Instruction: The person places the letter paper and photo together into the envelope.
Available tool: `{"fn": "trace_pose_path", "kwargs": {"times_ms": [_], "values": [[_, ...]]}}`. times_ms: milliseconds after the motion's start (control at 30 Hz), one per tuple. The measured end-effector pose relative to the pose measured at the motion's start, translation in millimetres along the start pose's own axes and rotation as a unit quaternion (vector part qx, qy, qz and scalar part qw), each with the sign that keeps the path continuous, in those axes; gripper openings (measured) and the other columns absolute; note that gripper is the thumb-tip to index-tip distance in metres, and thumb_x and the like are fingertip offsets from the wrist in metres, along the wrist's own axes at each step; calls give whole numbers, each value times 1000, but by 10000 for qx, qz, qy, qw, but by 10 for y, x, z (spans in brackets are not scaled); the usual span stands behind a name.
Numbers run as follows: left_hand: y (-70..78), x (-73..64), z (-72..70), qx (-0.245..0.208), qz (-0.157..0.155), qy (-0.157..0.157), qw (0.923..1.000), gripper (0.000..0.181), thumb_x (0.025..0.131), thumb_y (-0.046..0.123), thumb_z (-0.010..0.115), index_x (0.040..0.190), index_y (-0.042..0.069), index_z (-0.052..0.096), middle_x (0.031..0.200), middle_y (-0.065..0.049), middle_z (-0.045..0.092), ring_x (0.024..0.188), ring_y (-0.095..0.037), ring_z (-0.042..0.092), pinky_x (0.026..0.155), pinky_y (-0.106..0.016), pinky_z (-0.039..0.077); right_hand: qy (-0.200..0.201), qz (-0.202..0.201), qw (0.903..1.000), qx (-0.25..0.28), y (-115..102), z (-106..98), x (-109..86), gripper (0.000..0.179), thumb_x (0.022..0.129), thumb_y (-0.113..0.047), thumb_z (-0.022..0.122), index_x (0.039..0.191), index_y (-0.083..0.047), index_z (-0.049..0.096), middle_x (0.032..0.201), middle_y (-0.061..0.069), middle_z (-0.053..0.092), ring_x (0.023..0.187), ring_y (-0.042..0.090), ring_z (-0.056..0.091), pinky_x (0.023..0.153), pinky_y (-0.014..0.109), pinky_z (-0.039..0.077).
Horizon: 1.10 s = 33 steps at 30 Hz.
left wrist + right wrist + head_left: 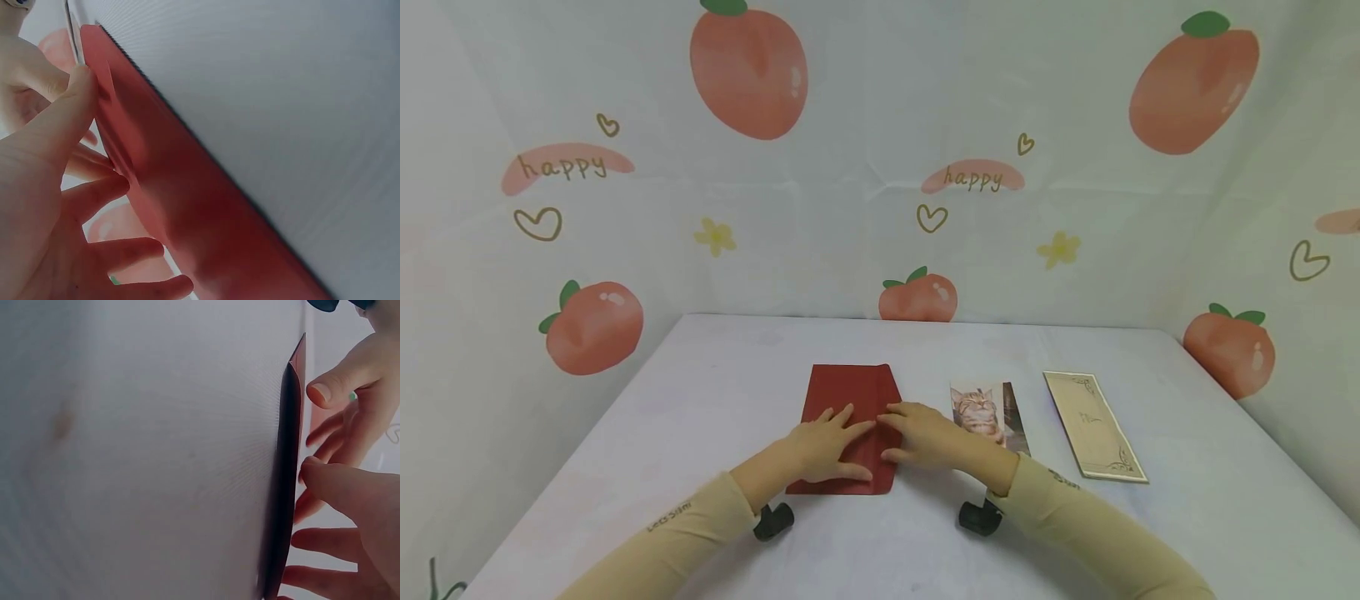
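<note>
A red paper envelope (844, 385) lies on the white table with a narrow flap (889, 392) along its right side. My left hand (823, 446) rests on the envelope's face, fingers spread and thumb toward the flap. Over the right edge is my right hand (928, 437), its fingertips touching the flap. Close up in the left wrist view, the red paper (206, 219) shows slight ripples near the fingertips. From the right wrist view the envelope (289, 456) appears almost edge-on, lying nearly flat. Neither hand grips anything.
Right of the envelope lies a cat picture (977, 408), partly covered by my right forearm. Farther right is a beige card (1093, 425) with an ornamental border. Black wrist devices (773, 522) hang under both wrists. A peach-printed curtain (827, 225) stands behind the table.
</note>
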<state>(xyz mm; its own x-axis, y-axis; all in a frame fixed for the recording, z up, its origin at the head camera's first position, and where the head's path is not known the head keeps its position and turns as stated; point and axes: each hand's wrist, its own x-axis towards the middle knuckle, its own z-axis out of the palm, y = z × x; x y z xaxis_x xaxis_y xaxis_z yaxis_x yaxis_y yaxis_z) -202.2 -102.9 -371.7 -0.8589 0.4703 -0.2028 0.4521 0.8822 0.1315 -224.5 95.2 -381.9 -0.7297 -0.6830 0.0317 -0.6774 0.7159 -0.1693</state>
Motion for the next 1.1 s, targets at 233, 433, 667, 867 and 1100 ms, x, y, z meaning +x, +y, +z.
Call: {"fn": "trace_pose_path", "kwargs": {"times_ms": [233,433,667,867,1100], "values": [[3,5,41,9,-33,-10,10000,75,80,64,56,142,24,40,150,-16,33,133,-43,37,98,-57,43,-172,141,9998,20,-8,17,21,54,87,-35,64,128,-3,54,134,18,53,126,32,49,105,45,40],[3,15,52,88,-79,-23,9999,74,80,65,55,141,26,40,150,-16,33,133,-43,37,97,-56,44,-235,125,9996,-42,-4,24,18,53,86,-35,65,127,-3,55,134,19,52,126,33,49,105,45,40],[-3,17,57,130,-97,-34,9999,73,80,65,56,140,26,42,150,-17,33,133,-43,38,96,-56,45,-287,118,9994,-144,-2,23,21,52,86,-35,65,126,-3,56,134,19,52,125,33,50,104,45,41],[-11,16,55,121,-80,21,9999,72,80,64,56,138,23,45,149,-17,35,132,-44,39,95,-56,46,-377,170,9991,-49,-13,14,24,54,86,-35,65,127,-2,55,135,20,51,126,34,49,105,45,41],[-32,1,42,43,-74,118,9999,71,79,62,59,136,22,47,147,-17,38,131,-47,39,94,-57,46,-531,272,9982,104,-10,24,44,55,87,-35,64,129,-1,54,137,21,49,128,34,47,106,43,40]]}}
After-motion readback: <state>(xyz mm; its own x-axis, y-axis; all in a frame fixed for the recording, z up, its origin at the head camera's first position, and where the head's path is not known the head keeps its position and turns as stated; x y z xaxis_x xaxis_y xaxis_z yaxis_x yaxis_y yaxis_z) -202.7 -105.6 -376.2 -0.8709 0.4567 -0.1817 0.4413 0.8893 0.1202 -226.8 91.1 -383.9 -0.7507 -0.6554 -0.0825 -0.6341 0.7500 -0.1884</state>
